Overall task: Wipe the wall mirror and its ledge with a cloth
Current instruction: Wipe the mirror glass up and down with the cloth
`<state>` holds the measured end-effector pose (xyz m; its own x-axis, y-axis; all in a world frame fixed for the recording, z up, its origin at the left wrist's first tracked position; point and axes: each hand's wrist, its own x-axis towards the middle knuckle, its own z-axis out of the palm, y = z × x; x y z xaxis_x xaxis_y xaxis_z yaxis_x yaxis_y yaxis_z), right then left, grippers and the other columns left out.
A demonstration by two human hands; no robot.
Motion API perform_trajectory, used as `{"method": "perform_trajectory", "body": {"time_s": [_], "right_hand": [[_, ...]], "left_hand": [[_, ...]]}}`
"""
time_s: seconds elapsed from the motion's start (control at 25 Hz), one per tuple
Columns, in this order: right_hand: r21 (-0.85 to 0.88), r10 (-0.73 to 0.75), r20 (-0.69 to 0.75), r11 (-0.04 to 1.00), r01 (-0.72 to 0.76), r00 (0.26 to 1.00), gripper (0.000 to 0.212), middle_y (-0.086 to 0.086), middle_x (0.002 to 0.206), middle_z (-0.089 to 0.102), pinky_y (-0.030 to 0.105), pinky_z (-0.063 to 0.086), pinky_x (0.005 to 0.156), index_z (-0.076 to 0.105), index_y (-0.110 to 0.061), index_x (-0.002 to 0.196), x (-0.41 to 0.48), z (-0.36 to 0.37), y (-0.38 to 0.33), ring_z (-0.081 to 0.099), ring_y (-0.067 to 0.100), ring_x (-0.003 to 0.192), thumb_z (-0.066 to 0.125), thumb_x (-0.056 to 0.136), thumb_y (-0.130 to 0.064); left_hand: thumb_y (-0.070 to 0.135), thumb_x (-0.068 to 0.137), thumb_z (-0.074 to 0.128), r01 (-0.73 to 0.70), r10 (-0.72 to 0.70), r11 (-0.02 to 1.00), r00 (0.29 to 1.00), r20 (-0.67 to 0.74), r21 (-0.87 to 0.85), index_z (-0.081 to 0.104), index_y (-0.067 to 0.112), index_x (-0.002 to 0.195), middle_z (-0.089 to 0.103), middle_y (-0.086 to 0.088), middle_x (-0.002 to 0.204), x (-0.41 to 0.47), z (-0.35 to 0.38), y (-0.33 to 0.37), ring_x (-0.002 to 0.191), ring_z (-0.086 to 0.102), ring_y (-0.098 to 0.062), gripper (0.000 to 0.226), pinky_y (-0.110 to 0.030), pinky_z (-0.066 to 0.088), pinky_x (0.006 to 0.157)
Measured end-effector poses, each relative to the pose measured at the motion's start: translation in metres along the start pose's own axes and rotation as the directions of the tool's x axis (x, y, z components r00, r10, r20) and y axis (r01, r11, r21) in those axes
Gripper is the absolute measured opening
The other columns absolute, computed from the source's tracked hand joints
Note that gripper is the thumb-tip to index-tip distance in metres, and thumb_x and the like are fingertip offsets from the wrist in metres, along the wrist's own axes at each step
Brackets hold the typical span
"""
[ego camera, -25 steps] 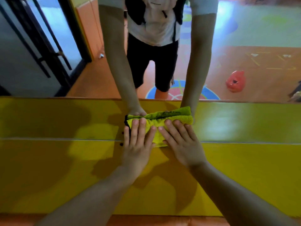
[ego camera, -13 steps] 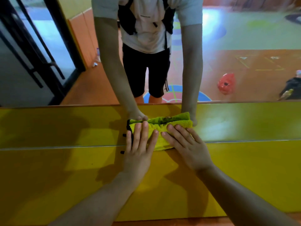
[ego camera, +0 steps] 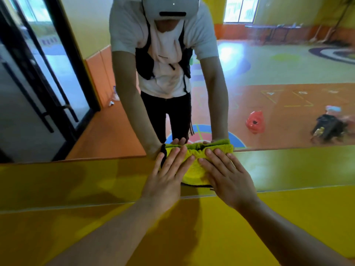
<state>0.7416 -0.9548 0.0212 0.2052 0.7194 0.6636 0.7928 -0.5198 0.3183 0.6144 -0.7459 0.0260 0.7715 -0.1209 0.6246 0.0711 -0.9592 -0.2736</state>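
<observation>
Two hands lie flat on one yellow-green cloth (ego camera: 194, 170). The left hand (ego camera: 165, 178) and the right hand (ego camera: 227, 176) are side by side, fingers straight and slightly spread. They press down on the cloth with nothing curled round it.

The cloth sits under the fingers of both hands and shows between them, on the yellow ledge (ego camera: 76, 179). Its far edge, beyond the fingertips, is pushed up against the foot of the wall mirror (ego camera: 278, 70). It is a fluffy terry fabric, bunched into ridges between the two hands. A dark trim shows by the left hand's little finger and again along the near edge, between the heels of the hands. Just beyond the fingertips the glass doubles the cloth as a greener strip.

Much of the cloth is covered by the fingers, so its full outline cannot be made out. The reflected hands are mostly hidden behind the bunched fabric. Both forearms are cut off by the lower edge of the view. In the mirror, well beyond the right hand, a red bag (ego camera: 255, 122) on the floor is soft-edged. A dark heap (ego camera: 328, 127) further to that side is too blurred to name.
</observation>
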Motion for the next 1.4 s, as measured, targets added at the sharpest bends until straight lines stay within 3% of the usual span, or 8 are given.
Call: {"method": "perform_trajectory", "body": {"time_s": [0.2,0.4,0.6,0.84,1.04,1.12,1.24,1.4], "right_hand": [[-0.018,0.075,-0.163,0.997,-0.079,0.984,0.057,0.004,0.165,0.031,0.048,0.029,0.121,0.041,-0.022,0.155,0.095,-0.081,0.041,0.030,0.024,0.153,0.048,0.104,-0.047],[-0.054,0.101,-0.316,0.991,-0.125,0.943,0.058,0.008,0.167,0.026,0.049,0.026,0.123,0.038,-0.018,0.156,0.213,-0.173,0.089,0.027,0.028,0.154,0.043,0.105,-0.047],[-0.062,0.081,-0.409,0.991,-0.116,0.909,0.057,0.007,0.168,0.025,0.052,0.031,0.120,0.036,-0.018,0.157,0.319,-0.264,0.138,0.025,0.027,0.155,0.040,0.107,-0.045],[-0.157,0.023,-0.499,0.981,-0.117,0.866,0.059,0.008,0.170,0.017,0.051,0.028,0.122,0.026,-0.017,0.161,0.438,-0.373,0.201,0.015,0.026,0.157,0.030,0.110,-0.046],[-0.157,0.096,-0.578,0.961,-0.226,0.811,0.061,0.005,0.170,0.017,0.046,0.019,0.126,0.026,-0.020,0.161,0.546,-0.460,0.255,0.013,0.024,0.157,0.022,0.108,-0.050],[-0.130,0.126,-0.591,0.960,-0.248,0.797,0.064,0.004,0.170,0.017,0.044,0.015,0.127,0.024,-0.021,0.162,0.581,-0.497,0.281,0.012,0.023,0.157,0.016,0.106,-0.052],[-0.135,0.098,-0.575,0.968,-0.213,0.812,0.068,0.002,0.171,0.010,0.042,0.007,0.128,0.017,-0.023,0.162,0.602,-0.520,0.305,0.004,0.021,0.158,0.008,0.103,-0.056],[-0.179,0.023,-0.592,0.971,-0.160,0.806,0.064,0.001,0.171,0.015,0.043,0.013,0.128,0.021,-0.024,0.163,0.591,-0.519,0.324,0.010,0.021,0.158,0.018,0.106,-0.054]], "left_hand": [[0.042,0.097,0.042,0.102,-0.103,0.995,0.987,-0.126,-0.015,0.007,0.021,0.165,-0.003,-0.008,0.172,0.094,-0.087,-0.023,0.159,0.001,-0.027,0.079,-0.052,0.002,0.127],[0.048,0.107,0.036,0.108,-0.092,0.994,0.946,-0.311,0.034,0.024,0.015,0.162,0.012,-0.013,0.171,0.205,-0.199,-0.069,0.158,0.011,-0.031,0.065,-0.057,0.021,0.124],[0.048,0.107,0.035,0.113,-0.043,0.983,0.908,-0.417,0.146,0.023,0.015,0.162,0.012,-0.012,0.171,0.304,-0.300,-0.118,0.159,0.010,-0.029,0.065,-0.055,0.025,0.123],[0.050,0.109,0.026,0.167,-0.033,0.961,0.860,-0.510,0.219,0.013,0.015,0.164,0.002,-0.013,0.172,0.422,-0.413,-0.166,0.159,0.002,-0.029,0.067,-0.055,0.021,0.125],[0.045,0.108,0.025,0.182,-0.014,0.960,0.788,-0.616,0.211,0.024,0.017,0.163,0.009,-0.011,0.172,0.538,-0.511,-0.202,0.159,0.006,-0.027,0.062,-0.053,0.014,0.126],[0.045,0.107,0.021,0.194,-0.014,0.956,0.781,-0.625,0.220,0.020,0.019,0.164,0.006,-0.010,0.172,0.582,-0.551,-0.210,0.159,0.002,-0.026,0.062,-0.052,0.009,0.128],[0.046,0.107,0.014,0.220,-0.049,0.954,0.788,-0.613,0.206,0.011,0.022,0.165,-0.002,-0.008,0.173,0.612,-0.571,-0.212,0.159,-0.006,-0.024,0.063,-0.051,0.002,0.128],[0.047,0.106,0.013,0.247,-0.062,0.942,0.793,-0.606,0.226,0.009,0.022,0.165,-0.002,-0.009,0.172,0.610,-0.568,-0.200,0.159,-0.006,-0.025,0.063,-0.052,0.001,0.128]]}}
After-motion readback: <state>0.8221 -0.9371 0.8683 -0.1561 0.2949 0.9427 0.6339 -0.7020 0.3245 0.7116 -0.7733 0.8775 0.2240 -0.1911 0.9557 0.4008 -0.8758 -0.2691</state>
